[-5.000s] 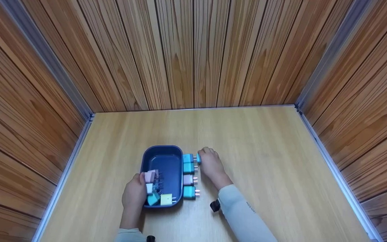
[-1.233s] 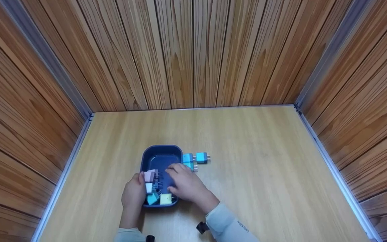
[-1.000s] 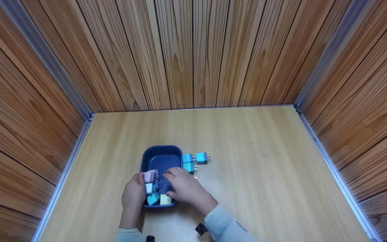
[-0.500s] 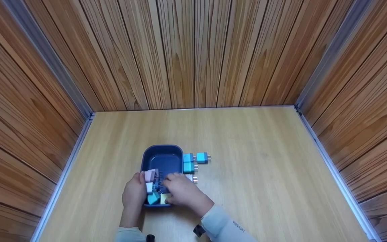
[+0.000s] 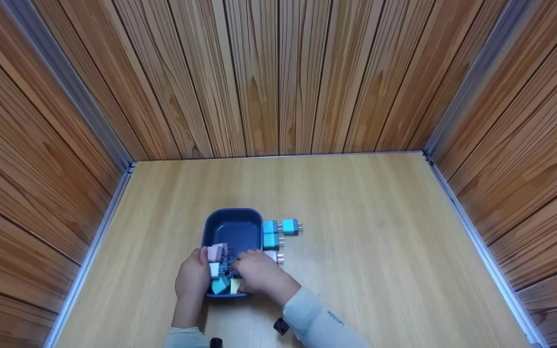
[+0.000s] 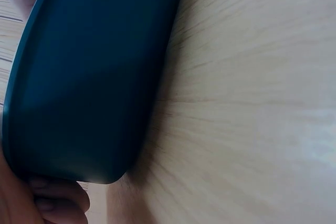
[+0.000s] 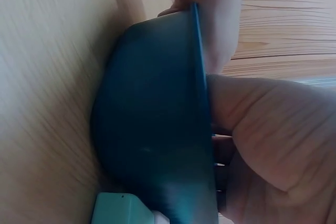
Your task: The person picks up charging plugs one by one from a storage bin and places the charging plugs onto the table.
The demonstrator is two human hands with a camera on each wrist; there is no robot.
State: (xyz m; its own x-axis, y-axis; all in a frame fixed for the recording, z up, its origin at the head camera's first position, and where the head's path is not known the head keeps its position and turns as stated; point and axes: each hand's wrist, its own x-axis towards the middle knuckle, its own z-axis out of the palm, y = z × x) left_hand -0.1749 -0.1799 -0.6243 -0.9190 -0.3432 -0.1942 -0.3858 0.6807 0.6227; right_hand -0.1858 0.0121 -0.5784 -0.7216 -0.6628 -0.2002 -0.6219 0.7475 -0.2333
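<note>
A pale wood-grained tabletop spreads out before me, with a far wall, a left wall and a right wall of brown planks around it, grey left post and right post in the far corners, silvery strips along its left and right edges

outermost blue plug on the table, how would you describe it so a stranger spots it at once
On the wooden table, find the dark blue tray. Blue charger plugs lie just right of its far half, prongs pointing right. The outermost plug alone lies apart from the tray, a neighbouring plug between them.
</note>
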